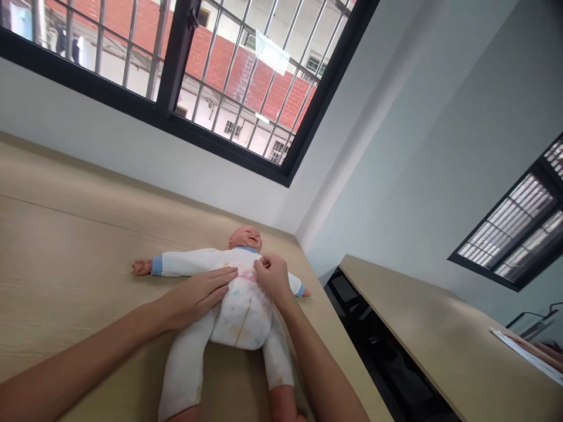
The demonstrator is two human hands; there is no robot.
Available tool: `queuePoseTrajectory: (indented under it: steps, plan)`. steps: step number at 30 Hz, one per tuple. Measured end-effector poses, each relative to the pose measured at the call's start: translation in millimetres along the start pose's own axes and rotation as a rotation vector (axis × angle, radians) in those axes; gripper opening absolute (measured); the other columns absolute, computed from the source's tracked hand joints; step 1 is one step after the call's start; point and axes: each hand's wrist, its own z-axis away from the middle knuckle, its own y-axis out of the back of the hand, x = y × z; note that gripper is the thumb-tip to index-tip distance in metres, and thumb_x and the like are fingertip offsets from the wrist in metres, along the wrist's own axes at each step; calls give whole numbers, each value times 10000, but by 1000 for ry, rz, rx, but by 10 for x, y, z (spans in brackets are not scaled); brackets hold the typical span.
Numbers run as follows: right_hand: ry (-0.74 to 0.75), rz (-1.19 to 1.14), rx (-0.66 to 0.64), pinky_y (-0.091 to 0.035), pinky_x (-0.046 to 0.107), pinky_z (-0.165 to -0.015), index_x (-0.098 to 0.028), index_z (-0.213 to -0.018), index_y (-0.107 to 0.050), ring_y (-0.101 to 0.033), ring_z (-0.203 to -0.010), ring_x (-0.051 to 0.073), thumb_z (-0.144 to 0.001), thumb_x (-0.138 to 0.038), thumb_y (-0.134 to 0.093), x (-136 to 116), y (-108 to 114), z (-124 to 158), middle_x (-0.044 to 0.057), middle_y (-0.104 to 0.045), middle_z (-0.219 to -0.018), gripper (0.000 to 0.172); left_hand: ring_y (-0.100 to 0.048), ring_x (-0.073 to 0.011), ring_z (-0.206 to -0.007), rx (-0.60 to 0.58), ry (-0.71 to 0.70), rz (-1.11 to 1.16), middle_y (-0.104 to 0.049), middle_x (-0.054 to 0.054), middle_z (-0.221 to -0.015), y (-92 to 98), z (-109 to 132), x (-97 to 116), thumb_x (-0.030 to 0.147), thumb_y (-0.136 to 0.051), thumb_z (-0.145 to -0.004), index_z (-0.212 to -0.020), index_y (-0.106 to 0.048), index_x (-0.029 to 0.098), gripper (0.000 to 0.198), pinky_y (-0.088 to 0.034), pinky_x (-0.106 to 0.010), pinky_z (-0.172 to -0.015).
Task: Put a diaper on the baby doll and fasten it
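Note:
A baby doll (193,262) lies on its back on the table, arms spread, in a white long-sleeved suit with blue cuffs and collar. Around its hips sits a white diaper (241,316) with faint coloured prints and a pink strip at the front waist. My left hand (200,296) rests flat along the diaper's side, fingers stretched together and the tips near the pink strip. At the other end of the waistband, my right hand (272,278) is closed in a pinch on the diaper's edge; the exact bit between its fingers is hidden.
The wooden table (79,258) runs up to the wall beneath a barred window (246,76). To the right, beyond a dark gap (382,346), stands another wooden surface (422,316) with papers (528,354) on it.

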Motion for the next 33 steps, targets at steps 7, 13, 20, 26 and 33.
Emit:
queuePoseTrajectory:
  steps: [7,13,20,26,33]
  plan:
    - [21,-36,70,-455,304,-694,-208,-724,-618,-611,-761,201,-928,-315,-527,277,274,369,48,-661,-774,248,-366,-302,-1605,-143,-27,51,-451,-27,-1700,75,-66,199,506,-460,-1108,-1640,-479,293,573,-249,-510,-1355]
    - [146,-87,-21,-531,334,-842,-208,-878,-777,-702,-914,227,-943,-238,-579,329,311,571,91,-770,-951,210,-479,-317,-1538,-160,-42,-35,-540,-39,-1643,86,-109,257,523,-464,-1107,-1595,-545,322,535,-329,-503,-1309]
    - [171,-13,-116,-525,367,-981,-225,-1044,-847,-737,-1048,251,-950,-214,-608,232,300,612,94,-823,-1102,256,-364,-382,-1597,-222,-30,-138,-484,-27,-1686,85,-77,311,504,-464,-1105,-1552,-589,393,476,-328,-585,-1281]
    - [154,216,-305,-438,309,-750,-211,-721,-757,-656,-759,195,-977,-207,-578,128,351,582,54,-788,-807,313,-603,-363,-1406,-255,-50,-151,-680,-97,-1496,104,-181,353,492,-488,-1082,-1419,-716,309,446,-442,-506,-1191]
    - [-74,-129,-218,-462,289,-711,-185,-801,-788,-656,-769,188,-919,-281,-647,294,496,550,41,-773,-823,208,-625,-319,-1372,-203,116,59,-693,-62,-1490,203,-110,182,493,-469,-1060,-1405,-722,290,474,-438,-441,-1205]
